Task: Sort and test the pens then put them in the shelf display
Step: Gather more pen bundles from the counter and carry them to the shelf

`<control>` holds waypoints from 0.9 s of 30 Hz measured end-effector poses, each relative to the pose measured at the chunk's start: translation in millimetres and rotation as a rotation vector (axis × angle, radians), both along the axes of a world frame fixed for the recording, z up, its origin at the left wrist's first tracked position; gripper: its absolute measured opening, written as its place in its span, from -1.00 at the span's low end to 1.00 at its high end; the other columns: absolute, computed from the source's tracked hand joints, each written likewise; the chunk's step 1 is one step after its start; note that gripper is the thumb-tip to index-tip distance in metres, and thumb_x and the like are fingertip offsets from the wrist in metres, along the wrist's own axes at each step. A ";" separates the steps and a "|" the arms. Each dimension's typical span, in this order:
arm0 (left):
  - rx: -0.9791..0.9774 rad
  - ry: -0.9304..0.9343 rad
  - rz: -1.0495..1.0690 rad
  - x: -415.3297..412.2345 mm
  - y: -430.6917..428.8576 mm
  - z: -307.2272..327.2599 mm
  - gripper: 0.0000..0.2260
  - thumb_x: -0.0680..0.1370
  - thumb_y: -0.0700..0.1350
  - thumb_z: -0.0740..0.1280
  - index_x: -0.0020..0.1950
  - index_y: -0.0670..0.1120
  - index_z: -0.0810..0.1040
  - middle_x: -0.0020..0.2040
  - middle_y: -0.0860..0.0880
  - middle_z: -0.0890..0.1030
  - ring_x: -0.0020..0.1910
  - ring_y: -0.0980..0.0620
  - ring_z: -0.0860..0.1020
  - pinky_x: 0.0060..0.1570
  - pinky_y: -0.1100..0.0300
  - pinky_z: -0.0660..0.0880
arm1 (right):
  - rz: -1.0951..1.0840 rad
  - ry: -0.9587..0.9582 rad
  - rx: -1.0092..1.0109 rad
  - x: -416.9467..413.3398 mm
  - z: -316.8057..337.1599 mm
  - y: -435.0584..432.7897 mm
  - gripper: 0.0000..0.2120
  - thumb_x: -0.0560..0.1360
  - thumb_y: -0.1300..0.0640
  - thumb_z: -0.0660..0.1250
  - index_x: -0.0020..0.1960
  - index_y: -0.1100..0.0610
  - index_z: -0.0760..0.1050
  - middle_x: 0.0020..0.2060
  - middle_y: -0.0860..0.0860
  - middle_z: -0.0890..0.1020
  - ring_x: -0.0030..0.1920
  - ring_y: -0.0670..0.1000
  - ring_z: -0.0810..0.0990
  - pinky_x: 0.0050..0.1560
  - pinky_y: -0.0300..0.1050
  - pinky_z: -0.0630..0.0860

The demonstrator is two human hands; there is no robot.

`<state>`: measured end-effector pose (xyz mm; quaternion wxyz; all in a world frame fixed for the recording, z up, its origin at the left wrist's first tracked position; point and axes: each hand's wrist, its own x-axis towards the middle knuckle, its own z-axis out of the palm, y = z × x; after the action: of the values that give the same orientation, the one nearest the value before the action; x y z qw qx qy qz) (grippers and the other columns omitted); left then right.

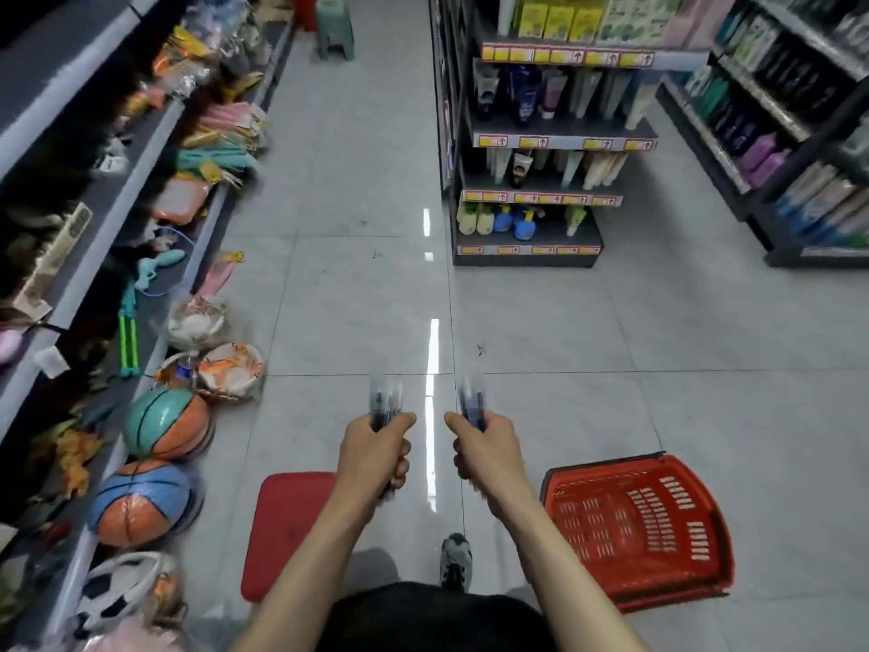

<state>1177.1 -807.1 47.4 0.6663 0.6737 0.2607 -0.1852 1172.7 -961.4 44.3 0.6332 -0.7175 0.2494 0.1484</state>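
My left hand (376, 451) grips a bundle of dark blue pens with clear barrels (385, 400), their ends pointing forward and up over the tiled floor. A similar bundle of pens (471, 400) is gripped in my right hand (486, 451). Both fists are held side by side in front of me, a little apart, in the middle of a shop aisle. The pens are blurred by motion, so their number cannot be told.
A red shopping basket (639, 529) sits on the floor at my right, a red stool (287, 534) at my left. Shelves with toys and balls (167, 423) line the left side. A toiletries shelf unit (531, 148) stands ahead right. A green stool (335, 28) is far down the aisle.
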 end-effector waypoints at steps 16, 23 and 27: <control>-0.051 -0.006 0.298 285.1 99.3 -8.5 -0.83 0.56 -0.09 0.40 -0.13 -0.09 0.44 -0.33 -0.11 0.38 -0.47 -0.02 0.32 -0.46 0.17 0.24 | 0.336 0.018 0.032 328.8 -1.4 117.2 -0.76 0.53 0.05 0.37 -0.16 0.09 0.33 -0.37 0.05 0.38 -0.37 0.07 0.31 -0.37 -0.05 0.26; -0.048 -0.033 0.400 419.8 167.6 10.8 -0.82 0.58 -0.10 0.39 -0.16 -0.08 0.44 -0.38 -0.06 0.39 -0.50 0.00 0.32 -0.49 0.20 0.26 | 0.432 0.020 0.034 472.6 14.6 194.0 -0.74 0.53 0.05 0.38 -0.19 0.07 0.32 -0.47 -0.04 0.36 -0.47 0.03 0.31 -0.45 -0.13 0.24; -0.035 -0.002 0.469 486.3 199.1 3.1 -0.82 0.57 -0.11 0.40 -0.15 -0.09 0.44 -0.38 -0.08 0.39 -0.49 -0.02 0.32 -0.48 0.20 0.26 | 0.497 0.013 0.024 553.3 12.6 225.3 -0.74 0.54 0.05 0.39 -0.17 0.08 0.32 -0.43 0.01 0.37 -0.43 0.04 0.32 -0.44 -0.11 0.24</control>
<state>1663.3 -608.0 50.5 0.7027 0.5833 0.4063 -0.0293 1726.0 -736.1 56.8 0.5842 -0.7482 0.0678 0.3072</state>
